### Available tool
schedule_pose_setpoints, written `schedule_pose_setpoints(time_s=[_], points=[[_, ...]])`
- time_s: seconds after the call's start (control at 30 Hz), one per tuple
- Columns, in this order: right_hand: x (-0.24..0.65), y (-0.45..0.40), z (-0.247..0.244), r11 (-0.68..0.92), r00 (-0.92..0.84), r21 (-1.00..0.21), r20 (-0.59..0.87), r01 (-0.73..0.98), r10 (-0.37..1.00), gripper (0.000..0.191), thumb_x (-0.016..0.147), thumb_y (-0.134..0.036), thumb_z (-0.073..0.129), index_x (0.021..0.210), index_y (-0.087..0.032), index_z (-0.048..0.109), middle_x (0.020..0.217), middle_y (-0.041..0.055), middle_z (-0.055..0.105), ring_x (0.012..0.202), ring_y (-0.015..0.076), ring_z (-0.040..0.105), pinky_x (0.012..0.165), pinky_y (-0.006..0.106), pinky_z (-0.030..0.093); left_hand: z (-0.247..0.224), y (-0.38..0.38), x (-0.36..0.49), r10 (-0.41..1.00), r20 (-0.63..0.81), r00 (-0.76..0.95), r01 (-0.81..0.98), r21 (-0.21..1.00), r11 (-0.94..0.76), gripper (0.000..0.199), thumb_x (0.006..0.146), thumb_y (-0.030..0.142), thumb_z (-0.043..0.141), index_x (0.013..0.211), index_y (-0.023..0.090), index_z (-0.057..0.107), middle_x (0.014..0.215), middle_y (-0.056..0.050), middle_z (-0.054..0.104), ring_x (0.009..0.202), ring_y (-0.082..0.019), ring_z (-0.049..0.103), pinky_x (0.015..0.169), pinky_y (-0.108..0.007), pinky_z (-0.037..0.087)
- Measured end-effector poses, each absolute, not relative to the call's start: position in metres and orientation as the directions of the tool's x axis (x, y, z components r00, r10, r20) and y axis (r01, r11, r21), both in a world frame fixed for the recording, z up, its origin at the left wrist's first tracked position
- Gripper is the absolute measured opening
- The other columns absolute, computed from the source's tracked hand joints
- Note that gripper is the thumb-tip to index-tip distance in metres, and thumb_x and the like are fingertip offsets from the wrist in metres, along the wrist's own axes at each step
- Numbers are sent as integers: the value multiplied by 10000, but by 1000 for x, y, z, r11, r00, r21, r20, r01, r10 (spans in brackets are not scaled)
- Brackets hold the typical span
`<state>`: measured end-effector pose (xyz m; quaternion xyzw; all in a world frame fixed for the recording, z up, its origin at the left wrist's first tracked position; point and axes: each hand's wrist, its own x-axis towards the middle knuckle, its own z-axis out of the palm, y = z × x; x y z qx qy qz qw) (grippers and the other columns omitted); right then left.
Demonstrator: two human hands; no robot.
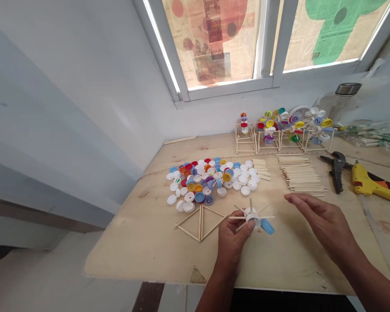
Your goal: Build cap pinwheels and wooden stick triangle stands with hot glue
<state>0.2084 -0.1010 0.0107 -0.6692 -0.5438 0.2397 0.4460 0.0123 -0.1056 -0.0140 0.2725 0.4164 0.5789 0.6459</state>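
Observation:
Between the thumb and fingers of my left hand [231, 245] is a small wheel [252, 220], a white bottle-cap hub with several thin wooden sticks fanning out. One blue cap [267, 226] sits at its lower right. To the right, my right hand [325, 227] hovers over the table with its fingers stretched out, near the loose sticks [302, 175], and I see nothing in it. Just left of my left hand, a flat frame of joined sticks [201, 225] forms two triangles on the wood. Behind it spreads a heap of coloured bottle caps [199, 177].
A yellow glue gun [370, 184] and black-handled pliers [336, 171] lie at the right. Along the back stand several stick frames carrying cap wheels [269, 130]. A clear bottle [346, 99] and plastic-wrapped bundles [373, 132] are at the far right. The table's left edge [117, 229] faces a wall.

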Motion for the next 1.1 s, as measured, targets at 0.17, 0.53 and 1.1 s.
schedule_pose_setpoints(time_s=[0.17,0.53,1.1], points=[[200,-51,8,103,69,-668,226,737,972,343,858,-446,460,884,-222,718,963,47,728,907,218,665,786,343,517,-16,-106,13,975,-218,-34,-540,826,166,309,530,296,841,760,136,713,746,-42,701,713,-148,613,698,-235,455],[171,-8,-22,296,-197,-360,286,885,938,103,768,-213,594,823,-212,681,933,81,690,922,244,567,783,362,396,-13,-107,9,972,-236,-19,-554,811,186,285,520,295,848,698,131,698,750,-39,696,711,-136,606,705,-228,460],[155,0,-8,513,-407,-297,354,805,842,164,812,-237,542,947,-193,626,956,73,685,912,220,583,818,363,386,-17,-121,1,966,-254,-52,-571,801,180,402,515,355,844,832,134,735,779,-69,715,715,-162,613,720,-257,452]])
